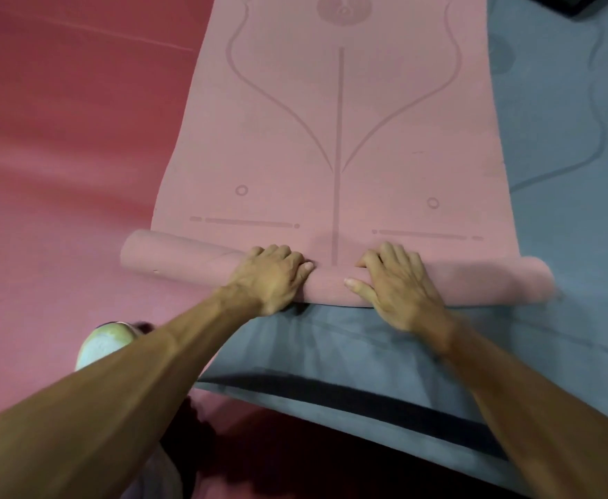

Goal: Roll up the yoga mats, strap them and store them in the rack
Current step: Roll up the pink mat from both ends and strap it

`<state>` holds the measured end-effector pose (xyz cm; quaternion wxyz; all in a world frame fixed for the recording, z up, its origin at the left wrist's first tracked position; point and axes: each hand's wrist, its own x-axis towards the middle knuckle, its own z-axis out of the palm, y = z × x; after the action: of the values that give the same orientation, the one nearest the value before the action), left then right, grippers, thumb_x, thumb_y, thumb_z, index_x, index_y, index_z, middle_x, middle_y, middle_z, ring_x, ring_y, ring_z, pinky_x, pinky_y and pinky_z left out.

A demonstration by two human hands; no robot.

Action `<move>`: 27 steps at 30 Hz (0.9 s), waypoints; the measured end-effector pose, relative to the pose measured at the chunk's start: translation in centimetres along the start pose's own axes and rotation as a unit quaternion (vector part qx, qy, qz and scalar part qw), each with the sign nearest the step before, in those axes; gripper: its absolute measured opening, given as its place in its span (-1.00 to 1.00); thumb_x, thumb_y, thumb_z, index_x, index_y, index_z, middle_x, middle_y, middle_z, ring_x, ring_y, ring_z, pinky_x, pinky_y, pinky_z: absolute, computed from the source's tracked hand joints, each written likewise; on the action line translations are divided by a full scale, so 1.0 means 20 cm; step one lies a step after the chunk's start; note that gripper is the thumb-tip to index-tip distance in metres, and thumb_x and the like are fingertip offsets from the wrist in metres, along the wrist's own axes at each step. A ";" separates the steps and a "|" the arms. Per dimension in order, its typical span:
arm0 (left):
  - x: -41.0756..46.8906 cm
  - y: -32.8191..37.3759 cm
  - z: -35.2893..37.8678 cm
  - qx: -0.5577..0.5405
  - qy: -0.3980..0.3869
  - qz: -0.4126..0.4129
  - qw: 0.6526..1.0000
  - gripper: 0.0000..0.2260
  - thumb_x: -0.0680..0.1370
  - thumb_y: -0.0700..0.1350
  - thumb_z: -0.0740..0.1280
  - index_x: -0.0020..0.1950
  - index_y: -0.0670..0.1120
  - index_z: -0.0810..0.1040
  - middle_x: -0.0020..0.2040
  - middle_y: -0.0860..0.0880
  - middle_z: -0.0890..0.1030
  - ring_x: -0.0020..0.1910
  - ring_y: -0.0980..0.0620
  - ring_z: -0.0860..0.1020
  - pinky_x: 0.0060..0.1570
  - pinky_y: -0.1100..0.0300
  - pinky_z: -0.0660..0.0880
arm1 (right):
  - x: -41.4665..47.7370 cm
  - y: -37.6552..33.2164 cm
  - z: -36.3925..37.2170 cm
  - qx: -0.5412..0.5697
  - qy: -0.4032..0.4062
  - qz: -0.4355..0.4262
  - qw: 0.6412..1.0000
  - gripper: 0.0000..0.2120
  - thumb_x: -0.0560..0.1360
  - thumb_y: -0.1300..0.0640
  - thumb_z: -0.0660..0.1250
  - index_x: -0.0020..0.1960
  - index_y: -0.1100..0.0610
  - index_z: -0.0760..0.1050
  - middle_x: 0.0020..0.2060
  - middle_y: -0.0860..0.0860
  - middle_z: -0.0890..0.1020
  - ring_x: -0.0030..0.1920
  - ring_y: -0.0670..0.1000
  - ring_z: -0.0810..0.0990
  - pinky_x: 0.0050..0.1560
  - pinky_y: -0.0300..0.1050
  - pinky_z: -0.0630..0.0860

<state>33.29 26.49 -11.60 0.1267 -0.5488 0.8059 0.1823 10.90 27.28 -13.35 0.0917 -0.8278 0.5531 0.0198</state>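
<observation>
At lower center, my left hand (270, 279) and right hand (399, 286) are gripping the pink mat (331, 138) by its roll.

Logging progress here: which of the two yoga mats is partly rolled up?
The pink line-printed yoga mat: its near end is a roll under the left hand and right hand. The blue-grey yoga mat beneath lies unrolled.

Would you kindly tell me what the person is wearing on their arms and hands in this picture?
Both forearms are bare as far as the frame shows, with no sleeves in view. The left hand and right hand wear no gloves, and no watch, bracelet or ring is visible, though the picture is slightly soft.
</observation>
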 end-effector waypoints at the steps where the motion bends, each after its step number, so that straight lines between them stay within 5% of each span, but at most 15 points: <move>1: -0.01 0.00 0.02 0.014 0.020 -0.005 1.000 -0.49 0.62 0.18 -0.19 0.34 0.04 0.41 0.21 -0.04 0.49 0.23 -0.07 0.41 0.26 0.05 0.20 | 0.02 0.00 -0.01 0.001 -0.014 0.002 1.000 -0.42 0.49 -0.34 -0.08 0.07 0.06 0.48 -0.04 0.06 0.49 0.03 0.14 0.46 0.05 0.08 0.34; 3: -0.05 0.01 0.05 0.001 0.076 -0.033 0.997 -0.40 0.54 0.20 -0.24 0.30 0.01 0.44 0.16 -0.06 0.49 0.17 -0.10 0.43 0.30 0.00 0.19 | 0.07 0.02 -0.05 0.007 -0.063 0.015 0.998 -0.45 0.51 -0.34 -0.07 0.13 0.04 0.43 0.05 0.04 0.45 0.15 0.11 0.40 0.14 0.05 0.27; 9: -0.05 0.00 0.14 0.045 0.170 -0.022 0.984 -0.56 0.58 0.12 0.01 0.21 -0.11 0.49 0.02 -0.10 0.56 0.02 -0.16 0.53 0.24 -0.09 0.27 | 0.18 0.06 -0.06 0.036 -0.124 0.039 0.991 -0.55 0.53 -0.35 -0.03 0.06 0.01 0.34 0.05 0.01 0.46 0.20 0.08 0.40 0.19 0.06 0.22; 13: 0.03 -0.02 0.10 0.031 0.120 -0.027 0.992 -0.47 0.57 0.17 -0.11 0.21 -0.08 0.50 0.00 -0.09 0.54 0.00 -0.15 0.51 0.18 -0.03 0.27 | 0.21 0.06 -0.09 0.055 -0.115 0.041 0.991 -0.59 0.55 -0.32 0.00 0.00 -0.01 0.39 0.04 0.02 0.51 0.19 0.08 0.44 0.21 0.07 0.22; 18: 0.13 -0.06 0.03 0.001 0.050 -0.038 0.998 -0.26 0.42 0.27 -0.36 0.41 0.04 0.29 0.25 -0.04 0.41 0.26 -0.09 0.37 0.30 0.03 0.16 | 0.21 0.03 -0.09 -0.013 -0.045 0.054 0.997 -0.60 0.62 -0.18 0.04 -0.02 0.03 0.55 -0.02 0.02 0.59 0.12 0.13 0.49 0.13 0.09 0.23; 22: 0.20 -0.09 -0.01 -0.072 0.021 -0.044 0.996 -0.47 0.56 0.24 -0.15 0.41 0.06 0.30 0.43 0.00 0.27 0.42 -0.02 0.20 0.37 0.05 0.12 | 0.12 0.03 -0.04 -0.043 0.095 0.021 0.994 -0.68 0.58 -0.07 0.12 -0.06 0.07 0.58 -0.19 0.07 0.56 -0.11 0.16 0.54 -0.02 0.08 0.27; 27: 0.25 -0.10 -0.03 -0.098 0.012 -0.045 0.994 -0.49 0.63 0.17 -0.01 0.55 0.02 0.07 0.50 0.00 0.18 0.48 -0.02 0.13 0.41 0.02 0.11 | 0.04 0.00 0.04 -0.063 0.088 0.028 0.994 -0.34 0.50 -0.30 0.08 0.30 0.19 0.48 0.08 0.14 0.56 0.08 0.17 0.50 0.20 0.22 0.32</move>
<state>33.34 21.33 -13.47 0.0704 -0.5961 0.7604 0.2479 11.21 26.63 -14.32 -0.0104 -0.8149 0.5793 -0.0161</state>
